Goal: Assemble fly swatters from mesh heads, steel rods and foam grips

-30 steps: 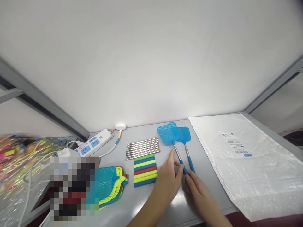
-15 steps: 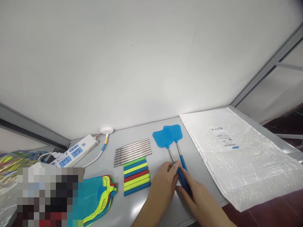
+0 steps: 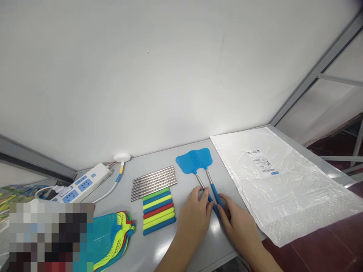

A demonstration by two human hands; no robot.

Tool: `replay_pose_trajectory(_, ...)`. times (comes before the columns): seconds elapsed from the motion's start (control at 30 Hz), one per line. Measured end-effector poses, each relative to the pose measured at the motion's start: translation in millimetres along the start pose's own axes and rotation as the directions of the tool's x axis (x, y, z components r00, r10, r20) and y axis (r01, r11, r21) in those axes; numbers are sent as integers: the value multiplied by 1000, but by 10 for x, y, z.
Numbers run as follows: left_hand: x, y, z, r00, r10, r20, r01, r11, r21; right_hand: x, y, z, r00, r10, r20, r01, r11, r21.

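Two blue fly swatters (image 3: 185, 162) lie side by side on the grey table, their heads overlapping. Each has a metal rod and a blue grip. My left hand (image 3: 195, 211) is closed at the left swatter's grip, thumb and fingers near its upper part. Lower down, my right hand (image 3: 239, 223) has its fingers around the grips from the right, covering their lower ends. To the left lie a row of metal rods (image 3: 154, 181) and, below it, a row of coloured grips (image 3: 159, 211) in green, blue, yellow and red.
A stack of coloured swatter heads (image 3: 106, 234) lies at the lower left, beside a pixelated patch. Behind it stand a white power strip (image 3: 85, 185) and a white device (image 3: 122, 157) with a cable. A white plastic mailer (image 3: 263, 177) covers the table's right side.
The two swatters now lie more nearly parallel, their heads more level. My right hand has shifted up along the grips. The whole view has moved slightly.
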State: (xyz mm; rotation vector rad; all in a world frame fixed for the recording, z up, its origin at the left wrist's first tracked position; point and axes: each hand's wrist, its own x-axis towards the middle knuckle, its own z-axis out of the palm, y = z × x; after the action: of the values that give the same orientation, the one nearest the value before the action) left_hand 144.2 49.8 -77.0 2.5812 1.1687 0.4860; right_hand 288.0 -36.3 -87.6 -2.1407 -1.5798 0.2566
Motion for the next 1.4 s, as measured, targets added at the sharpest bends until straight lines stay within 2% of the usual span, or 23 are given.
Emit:
replay_pose_trajectory(0.5, -17, -22, 3, 1000, -17, 12, 16, 999, 40, 82, -11, 120, 990, -128, -64, 126, 991, -34)
replay_pose_trajectory(0.97, 16, -36, -13, 999, -34, -6, 34, 998, 44, 75, -33, 104, 994, -105, -7, 105, 993, 46)
replay_pose_trajectory(1.4, 2, -11, -58, 994, -99, 47, 98, 995, 6, 94, -95, 169, 989, -148, -2, 148, 988, 33)
